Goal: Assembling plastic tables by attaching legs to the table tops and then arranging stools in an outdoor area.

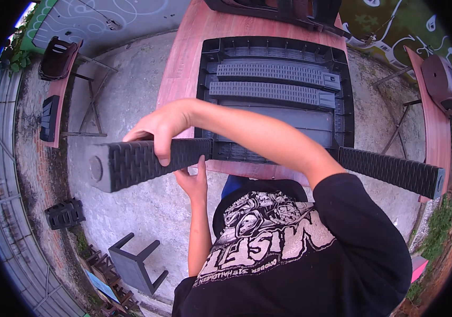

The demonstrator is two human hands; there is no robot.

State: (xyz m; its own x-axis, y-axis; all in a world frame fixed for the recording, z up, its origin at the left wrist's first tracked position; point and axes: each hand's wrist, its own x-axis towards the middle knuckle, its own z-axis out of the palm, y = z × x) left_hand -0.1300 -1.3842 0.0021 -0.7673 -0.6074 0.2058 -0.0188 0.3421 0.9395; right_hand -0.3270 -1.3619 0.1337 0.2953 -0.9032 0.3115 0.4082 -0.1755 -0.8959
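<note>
A black plastic table leg point(138, 166) with a woven texture sticks out to the left from the near left corner of an upturned black tabletop point(278, 113). My right arm reaches across, and my right hand point(166, 126) is closed over the leg from above, thumb down its near side. From below, my left hand point(191, 182) holds the same leg close to the corner; some of its fingers are hidden behind it. Another woven leg point(389, 169) extends from the near right corner. Two loose legs, an upper one point(273, 74) and a lower one point(268, 93), lie inside the tabletop.
The tabletop rests on a reddish wood-grain table point(181, 68), with a dark plastic piece point(278, 13) at its far end. Side tables stand left point(62, 95) and right point(421, 105), bearing plastic items. On the concrete floor, a small dark stool point(136, 267) lies tipped at lower left.
</note>
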